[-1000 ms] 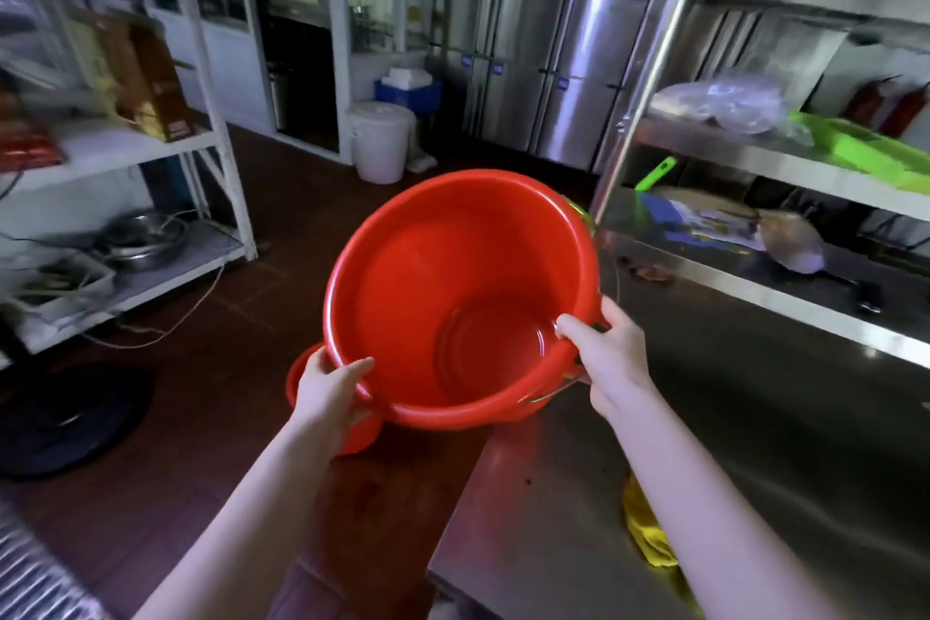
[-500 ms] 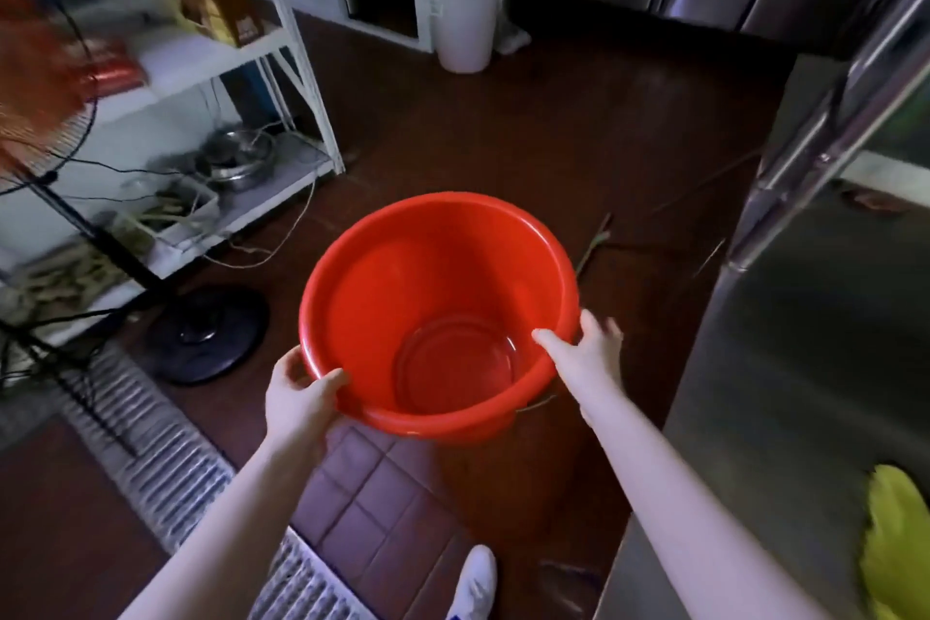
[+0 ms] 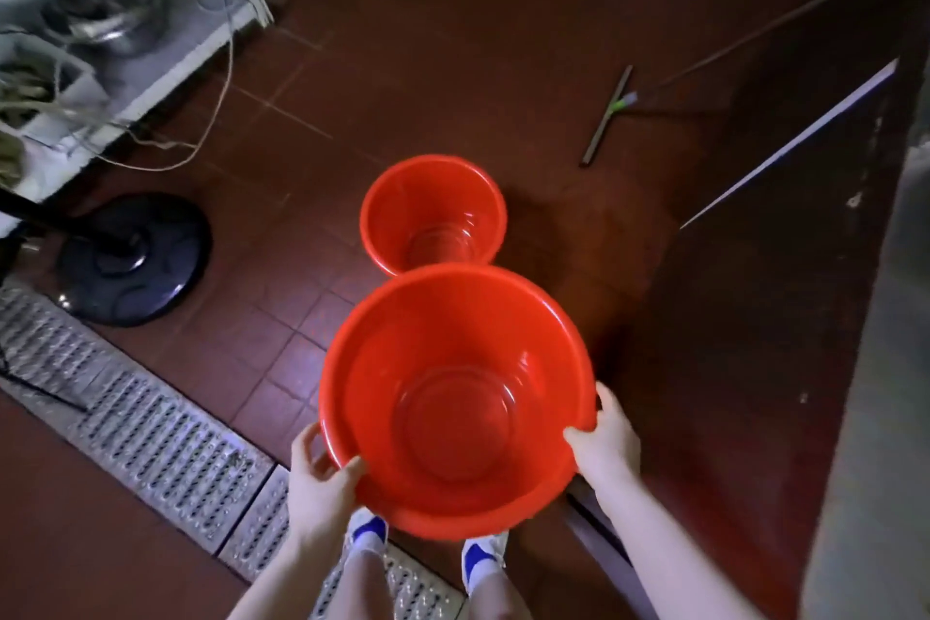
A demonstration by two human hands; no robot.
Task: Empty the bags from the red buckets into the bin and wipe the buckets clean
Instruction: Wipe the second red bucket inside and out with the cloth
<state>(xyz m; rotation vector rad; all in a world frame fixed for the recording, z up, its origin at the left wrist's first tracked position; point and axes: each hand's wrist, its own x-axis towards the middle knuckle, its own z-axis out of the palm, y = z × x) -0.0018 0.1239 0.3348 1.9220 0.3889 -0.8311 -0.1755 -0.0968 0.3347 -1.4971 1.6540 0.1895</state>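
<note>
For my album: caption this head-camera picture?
Left hand and right hand hold an empty red bucket above the floor; a second bucket stands beyond.

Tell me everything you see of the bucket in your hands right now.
The held bucket is glossy red plastic, round, with a rolled rim and flat circular bottom. It is empty, no bag inside. It hangs mouth up above the tiled floor, nearer than the second bucket. The left hand grips its near-left rim, the right hand its right rim.
</note>
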